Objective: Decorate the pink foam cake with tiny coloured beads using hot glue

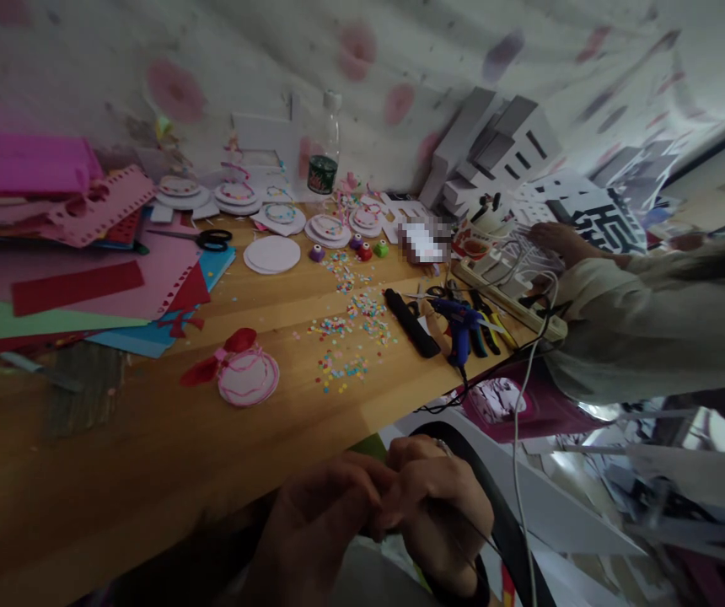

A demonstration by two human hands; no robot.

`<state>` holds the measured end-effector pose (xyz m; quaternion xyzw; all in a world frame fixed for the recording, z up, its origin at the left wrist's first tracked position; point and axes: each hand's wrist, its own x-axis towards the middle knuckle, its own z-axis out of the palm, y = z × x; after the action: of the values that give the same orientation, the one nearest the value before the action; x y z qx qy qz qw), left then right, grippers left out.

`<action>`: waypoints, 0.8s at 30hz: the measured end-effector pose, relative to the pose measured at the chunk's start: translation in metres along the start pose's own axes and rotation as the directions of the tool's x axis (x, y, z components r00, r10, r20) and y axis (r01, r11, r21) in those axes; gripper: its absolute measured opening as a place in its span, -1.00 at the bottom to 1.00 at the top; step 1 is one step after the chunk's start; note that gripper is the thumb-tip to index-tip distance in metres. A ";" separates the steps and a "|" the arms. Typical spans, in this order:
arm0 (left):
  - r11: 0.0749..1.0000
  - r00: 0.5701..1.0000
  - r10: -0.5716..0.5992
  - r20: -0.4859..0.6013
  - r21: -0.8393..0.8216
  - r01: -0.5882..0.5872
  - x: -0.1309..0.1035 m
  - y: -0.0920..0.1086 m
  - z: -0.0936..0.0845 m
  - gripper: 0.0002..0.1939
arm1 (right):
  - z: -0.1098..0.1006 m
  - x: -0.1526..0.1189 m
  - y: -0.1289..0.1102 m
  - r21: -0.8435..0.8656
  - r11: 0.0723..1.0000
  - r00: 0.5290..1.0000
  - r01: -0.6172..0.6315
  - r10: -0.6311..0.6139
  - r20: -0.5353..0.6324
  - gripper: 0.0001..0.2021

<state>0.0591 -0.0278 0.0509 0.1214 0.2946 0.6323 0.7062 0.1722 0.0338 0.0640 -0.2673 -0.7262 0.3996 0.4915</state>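
Observation:
My left hand [318, 523] and my right hand [442, 506] meet in front of my body, just off the table's near edge. The fingertips of both are pinched together and touch one another. Whatever lies between them is hidden and too dark to make out. A thin dark strand [477, 533] runs beside my right hand; I cannot tell if it is held. On the table, nearest to my hands, lies a white disc [247, 377] with a pink beaded loop and a red bow [239, 341]. Scattered small coloured beads [345, 368] lie beyond it.
Coloured sheets [90, 287] and black-handled scissors [214, 240] lie left. Decorated discs [328, 229] and a bottle [324, 152] stand along the back. A blue glue gun [459, 324], a power strip [507, 299] and cables are on the right, where another person's sleeve [596, 295] reaches in.

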 end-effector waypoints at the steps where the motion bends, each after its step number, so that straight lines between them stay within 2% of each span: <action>1: 1.000 1.000 0.001 0.000 0.018 -0.001 0.000 0.001 0.000 -0.84 | -0.001 0.002 -0.003 -0.010 1.000 0.999 0.017 -0.016 0.030 -0.74; 4: 0.998 1.000 0.006 0.024 0.069 -0.007 0.001 0.006 0.001 -0.84 | -0.003 0.007 -0.012 -0.041 0.998 0.997 0.037 -0.034 0.064 -0.71; 8: 0.998 0.997 0.001 0.076 0.067 -0.006 0.001 0.012 0.004 -0.85 | -0.006 0.012 -0.022 -0.054 0.998 0.992 -0.045 0.051 0.116 -0.64; 11: 0.998 0.995 0.004 0.104 0.054 -0.010 0.001 0.014 0.002 -0.86 | -0.007 0.012 -0.024 -0.033 0.998 0.987 -0.061 0.065 0.148 -0.67; 18: 0.999 0.995 -0.019 0.099 0.049 0.014 0.000 0.014 -0.001 -0.83 | -0.002 0.008 -0.018 0.058 0.998 0.999 -0.013 0.010 0.052 -0.84; 24: 1.000 0.993 0.002 0.121 0.028 -0.005 0.002 0.015 0.003 -0.82 | -0.002 0.006 -0.018 0.018 0.996 0.992 -0.089 0.087 0.095 -0.66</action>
<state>0.0487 -0.0227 0.0611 0.1703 0.2599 0.6207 0.7198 0.1721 0.0292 0.0828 -0.2745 -0.7315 0.4410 0.4416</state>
